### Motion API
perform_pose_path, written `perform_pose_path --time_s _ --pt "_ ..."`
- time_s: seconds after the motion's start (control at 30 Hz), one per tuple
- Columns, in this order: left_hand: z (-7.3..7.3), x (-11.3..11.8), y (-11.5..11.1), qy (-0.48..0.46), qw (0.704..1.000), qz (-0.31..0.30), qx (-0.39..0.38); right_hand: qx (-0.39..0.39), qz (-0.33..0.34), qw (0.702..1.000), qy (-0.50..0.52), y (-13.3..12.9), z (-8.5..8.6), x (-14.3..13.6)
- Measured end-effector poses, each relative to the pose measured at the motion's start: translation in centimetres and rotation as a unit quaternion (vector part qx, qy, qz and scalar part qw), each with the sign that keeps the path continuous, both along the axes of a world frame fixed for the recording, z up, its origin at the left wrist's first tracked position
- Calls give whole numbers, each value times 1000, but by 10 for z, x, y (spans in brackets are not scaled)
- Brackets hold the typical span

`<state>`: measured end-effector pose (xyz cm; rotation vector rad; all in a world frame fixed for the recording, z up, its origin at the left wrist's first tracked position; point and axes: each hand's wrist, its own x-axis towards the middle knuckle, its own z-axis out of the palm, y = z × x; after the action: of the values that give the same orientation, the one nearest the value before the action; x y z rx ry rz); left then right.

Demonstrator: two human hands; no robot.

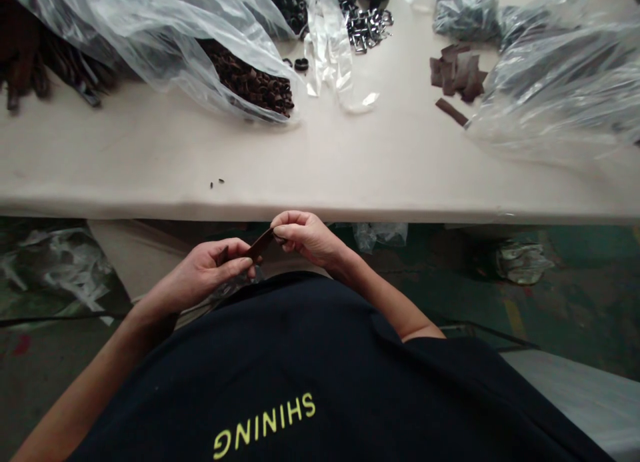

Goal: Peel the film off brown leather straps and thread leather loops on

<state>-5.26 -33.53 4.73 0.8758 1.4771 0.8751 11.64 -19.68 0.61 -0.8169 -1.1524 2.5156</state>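
Note:
Between my two hands stretches a brown leather strap (261,243), held in front of the table's near edge, close to my shirt. My left hand (213,265) grips its lower end between thumb and fingers, and a dark bit of the same colour shows above the palm. At the upper end, my right hand (305,237) pinches the strap with thumb and forefinger. What lies inside the curled right fingers is hidden.
On the pale table (350,162) lie a plastic bag of small brown loops (255,85), shiny metal buckles (367,29), brown flat pieces (457,72) and a clear bag (565,89). Dark straps (75,65) lie far left. Two tiny dark bits (221,181) rest near the front edge.

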Motion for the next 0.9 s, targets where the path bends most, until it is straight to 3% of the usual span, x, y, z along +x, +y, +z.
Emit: perform_pose_path --time_s 0.13,0.37,0.9 --pt "0 3 5 -6 998 55 -9 -76 -39 996 7 1 1 -1" --pt "-3 2 9 -1 996 82 -34 -96 -91 991 18 4 -4 1" --pt "-4 2 5 -19 998 50 -44 -51 -44 997 29 -2 -4 -3"
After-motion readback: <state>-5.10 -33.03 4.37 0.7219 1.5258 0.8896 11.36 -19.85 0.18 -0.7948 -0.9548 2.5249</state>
